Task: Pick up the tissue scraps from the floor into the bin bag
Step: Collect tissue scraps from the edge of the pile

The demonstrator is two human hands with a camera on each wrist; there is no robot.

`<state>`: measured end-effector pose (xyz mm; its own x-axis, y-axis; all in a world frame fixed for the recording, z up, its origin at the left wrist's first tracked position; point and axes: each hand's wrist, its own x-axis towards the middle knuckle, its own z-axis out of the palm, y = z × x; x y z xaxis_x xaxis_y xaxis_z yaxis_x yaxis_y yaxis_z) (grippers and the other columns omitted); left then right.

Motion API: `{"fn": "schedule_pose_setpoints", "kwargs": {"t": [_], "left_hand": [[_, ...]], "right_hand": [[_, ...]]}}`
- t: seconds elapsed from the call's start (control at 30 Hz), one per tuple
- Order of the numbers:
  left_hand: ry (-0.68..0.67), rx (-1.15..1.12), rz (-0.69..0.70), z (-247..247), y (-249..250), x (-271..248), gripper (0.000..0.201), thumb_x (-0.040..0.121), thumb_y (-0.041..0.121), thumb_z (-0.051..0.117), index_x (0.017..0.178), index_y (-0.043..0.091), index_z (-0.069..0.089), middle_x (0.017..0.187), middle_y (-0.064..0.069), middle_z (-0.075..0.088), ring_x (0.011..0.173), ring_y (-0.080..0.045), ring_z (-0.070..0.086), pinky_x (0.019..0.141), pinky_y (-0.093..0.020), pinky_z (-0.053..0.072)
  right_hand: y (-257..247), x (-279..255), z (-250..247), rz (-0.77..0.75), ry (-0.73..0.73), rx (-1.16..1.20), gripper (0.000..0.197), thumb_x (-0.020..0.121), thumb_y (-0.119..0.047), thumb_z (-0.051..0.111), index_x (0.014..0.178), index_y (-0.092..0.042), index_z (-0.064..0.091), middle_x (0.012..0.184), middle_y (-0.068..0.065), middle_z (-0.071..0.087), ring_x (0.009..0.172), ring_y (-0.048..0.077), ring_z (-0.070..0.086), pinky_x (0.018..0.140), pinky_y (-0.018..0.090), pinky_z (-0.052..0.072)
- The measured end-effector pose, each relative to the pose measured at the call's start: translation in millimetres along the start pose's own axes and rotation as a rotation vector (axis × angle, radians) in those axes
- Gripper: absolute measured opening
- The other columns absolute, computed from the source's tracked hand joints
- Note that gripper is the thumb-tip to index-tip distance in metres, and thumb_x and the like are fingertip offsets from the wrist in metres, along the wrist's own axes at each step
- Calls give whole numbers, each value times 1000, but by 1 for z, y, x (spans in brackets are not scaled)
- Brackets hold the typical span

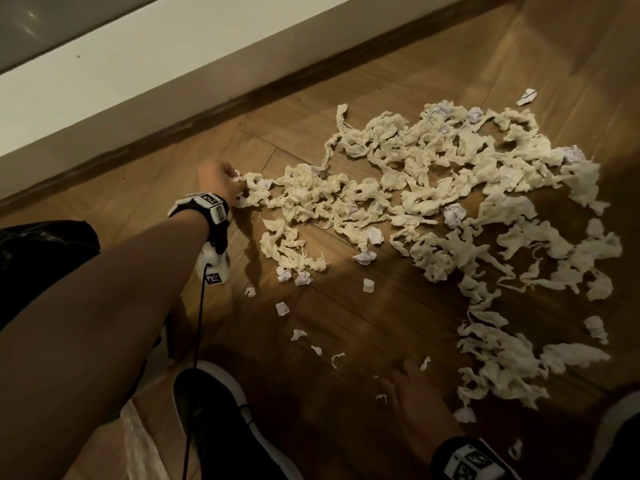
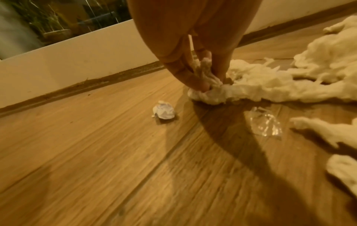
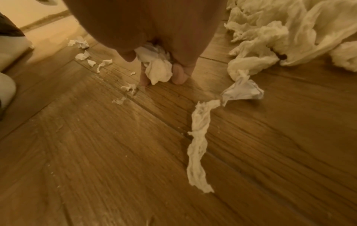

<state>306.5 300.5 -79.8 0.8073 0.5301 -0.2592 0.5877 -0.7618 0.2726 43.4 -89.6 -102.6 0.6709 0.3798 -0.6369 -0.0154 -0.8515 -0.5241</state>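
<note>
The left forearm [image 1: 104,289] fills the near corner of the head view, beside a black shoe [image 1: 221,424]. At its end the left hand [image 1: 220,180] has its grip clenched on the near end of a long tissue strip [image 2: 210,91] at the pile's edge. The right hand [image 1: 420,403], low over the floor [image 1: 346,323], holds a small wad [image 3: 158,68] between its fingers. Nearly all the tissue scraps [image 1: 433,202] still lie spread across the boards, so the job looks barely begun. What may be the bin bag [image 1: 31,251] sits dark at the left edge. A clear plastic scrap [image 2: 264,123] and a crumpled paper ball [image 2: 164,112] lie among them; the skirting board [image 1: 207,112] hems in the far side.
</note>
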Motion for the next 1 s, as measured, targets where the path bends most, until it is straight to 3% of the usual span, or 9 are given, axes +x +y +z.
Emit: {"fn": "schedule_pose_setpoints", "kwargs": {"t": [0.17,0.27,0.4,0.5,0.63,0.73,0.8,0.9,1.0], "left_hand": [[-9,32,46,1,-2,9,24,85,18,69,99,-1,67,102,-20,66,85,-24,56,70,-30,42],[-9,40,73,1,-5,8,21,84,18,70,94,0,67,97,-20,66,82,-23,54,68,-30,41],[21,-6,114,-4,-4,-6,22,81,23,71,89,3,65,82,-10,59,79,-22,53,65,-30,38],[1,-55,164,-16,3,-30,18,81,23,72,86,10,62,80,-8,57,74,-22,53,62,-31,40],[-236,-348,66,-22,15,-77,29,80,18,75,84,23,47,92,-10,57,61,-16,59,50,-28,46],[-427,-345,67,-26,26,-138,33,80,17,75,105,20,55,94,-7,61,66,-16,62,50,-24,49],[-513,-316,108,-21,32,-182,24,82,18,73,104,17,63,90,-8,65,65,-17,62,58,-29,52],[-657,-440,29,-15,42,-257,3,87,15,67,87,16,64,86,-10,66,60,-12,60,51,-21,48],[-755,-537,-88,-5,49,-319,12,93,10,57,84,14,62,77,-5,62,58,-11,55,44,-16,44]], "right_hand": [[4,1,9,-31,33,-13,50,93,-54,15,99,-27,58,108,-10,38,92,5,48,83,23,45],[10,5,17,-2,-11,-38,24,100,-31,36,113,-26,56,116,-5,40,101,8,47,88,25,46],[7,6,11,-45,-74,-209,31,85,-15,64,115,-20,60,110,0,49,99,16,47,82,24,48],[2,10,9,48,-100,-177,23,94,-21,48,117,-20,52,122,2,40,112,19,44,92,29,45],[-2,15,8,81,-152,-248,29,93,-25,49,120,-16,51,132,7,40,116,28,42,95,39,44],[-17,11,-12,116,-191,-252,31,97,-18,45,126,-8,49,138,16,37,121,34,43,100,41,42],[-27,11,-30,108,-188,-187,31,98,-15,43,127,-5,48,137,19,41,123,33,44,103,39,38],[-46,-11,-56,18,-139,-85,29,99,-14,41,123,-3,54,129,16,52,118,30,50,96,31,37],[-65,-40,-77,-87,-72,6,23,98,-16,45,111,-3,59,116,14,58,108,29,55,81,28,36]]}}
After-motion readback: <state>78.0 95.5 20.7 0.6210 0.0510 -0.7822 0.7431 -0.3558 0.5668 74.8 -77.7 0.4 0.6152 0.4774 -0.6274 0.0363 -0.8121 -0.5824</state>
